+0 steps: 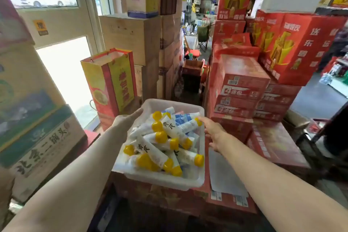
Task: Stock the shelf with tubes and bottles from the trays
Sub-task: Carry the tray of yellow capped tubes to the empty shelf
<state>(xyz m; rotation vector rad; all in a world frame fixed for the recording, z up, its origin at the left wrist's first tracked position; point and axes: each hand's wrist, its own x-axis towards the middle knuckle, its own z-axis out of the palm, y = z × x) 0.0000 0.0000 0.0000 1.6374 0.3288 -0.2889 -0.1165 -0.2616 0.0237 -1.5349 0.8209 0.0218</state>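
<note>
Stacked cartons crowd a shop storeroom: red printed cardboard cases (pixel 243 81) fill the right half of the frame, plain brown cardboard boxes (pixel 131 37) rise at centre top, and a glass door (pixel 64 73) with bright daylight takes the upper left. Leaning by the door, left of centre, stands a red and yellow paper gift bag with cord handles (pixel 111 81), its mouth open; what it holds cannot be seen. At the left edge lie large beige and green printed boxes (pixel 35 133).

Low in the centre of the frame sits a translucent white rectangular plastic tray (pixel 163 179), resting on top of red cartons. It is heaped with white squeeze tubes with yellow caps (pixel 169 130), lying crossed over one another at all angles, and at its far right corner a few white and blue tubes (pixel 183 118) lie among them. Some tubes bear black characters along the side.

The left hand (pixel 126 120) reaches in from the lower left and lies against the tray's left rim, fingers straight and relaxed, gripping nothing. The right hand (pixel 211 130) comes from the lower right to the tray's right rim, fingers extended toward the yellow cap of a tube at that edge; whether it touches the cap I cannot tell. Just right of the tray a white sheet of paper (pixel 224 173) lies flat on a red carton.
</note>
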